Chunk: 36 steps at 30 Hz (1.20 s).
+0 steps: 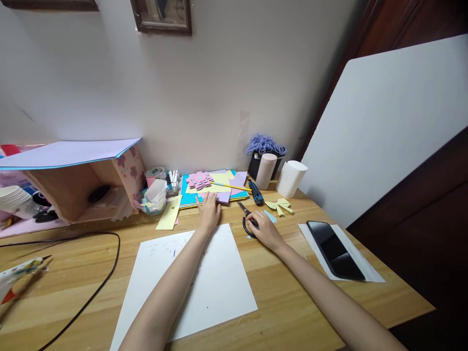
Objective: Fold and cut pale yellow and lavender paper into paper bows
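My left hand (208, 212) reaches to the near edge of a stack of coloured paper (188, 197), its fingers stretched out and apart. On that stack lie a pink layered paper flower (199, 180) and a yellow pencil (230, 185). My right hand (265, 230) has its fingers closed round the handles of black scissors (245, 210), which lie on the table with the blades pointing away toward the stack. One handle loop shows; the other is partly hidden by my fingers. A blue and black utility knife (256, 193) and a yellow paper bow (280, 206) lie just beyond my right hand.
Under my left forearm lies a white sheet (223, 292). A phone (334, 250) rests on white paper at right. White rolls (291, 178) and a black yarn holder stand behind. At left are a cardboard box (129, 178), a black cable (109, 273) and a glue gun (20, 273).
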Each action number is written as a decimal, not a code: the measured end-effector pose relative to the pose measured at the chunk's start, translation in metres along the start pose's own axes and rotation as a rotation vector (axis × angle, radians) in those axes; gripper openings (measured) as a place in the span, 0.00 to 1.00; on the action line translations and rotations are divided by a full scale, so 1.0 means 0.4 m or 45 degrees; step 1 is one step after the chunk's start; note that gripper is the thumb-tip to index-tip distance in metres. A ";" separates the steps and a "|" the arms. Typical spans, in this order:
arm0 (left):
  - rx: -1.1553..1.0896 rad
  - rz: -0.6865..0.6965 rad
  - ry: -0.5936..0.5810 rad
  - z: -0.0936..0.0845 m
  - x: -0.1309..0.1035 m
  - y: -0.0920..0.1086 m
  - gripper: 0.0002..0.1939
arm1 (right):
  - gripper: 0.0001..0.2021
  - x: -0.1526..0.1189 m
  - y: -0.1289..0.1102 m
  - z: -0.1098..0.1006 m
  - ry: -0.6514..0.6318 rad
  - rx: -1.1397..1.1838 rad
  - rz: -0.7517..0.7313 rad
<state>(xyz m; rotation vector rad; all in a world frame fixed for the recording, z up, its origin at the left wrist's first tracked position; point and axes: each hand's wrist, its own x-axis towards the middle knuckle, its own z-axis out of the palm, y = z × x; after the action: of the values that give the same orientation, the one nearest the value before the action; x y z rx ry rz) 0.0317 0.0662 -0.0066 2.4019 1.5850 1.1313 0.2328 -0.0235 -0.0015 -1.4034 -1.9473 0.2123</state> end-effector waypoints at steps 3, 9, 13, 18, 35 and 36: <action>0.015 0.071 0.022 -0.001 0.033 -0.011 0.14 | 0.04 -0.001 -0.001 0.001 -0.004 0.028 0.000; -0.015 0.102 0.063 0.008 0.071 -0.025 0.11 | 0.04 -0.004 0.001 0.005 -0.005 0.070 0.018; -0.049 0.140 0.060 0.003 0.064 -0.021 0.08 | 0.04 -0.003 0.000 0.003 -0.002 0.115 0.033; -0.153 0.195 -0.085 0.005 0.072 -0.017 0.07 | 0.04 -0.004 -0.007 -0.001 0.012 0.135 0.037; -0.809 -0.316 -0.024 -0.197 -0.104 0.066 0.07 | 0.17 -0.033 -0.155 0.023 0.107 0.516 -0.042; -0.888 -0.416 -0.054 -0.216 -0.127 0.067 0.08 | 0.18 -0.037 -0.172 0.029 0.083 0.553 -0.047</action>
<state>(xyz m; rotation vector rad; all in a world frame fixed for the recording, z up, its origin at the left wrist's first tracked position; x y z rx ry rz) -0.0091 -0.0169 0.0399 1.6455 1.2234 1.2737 0.1753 -0.0605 0.0187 -1.0734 -1.7396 0.5305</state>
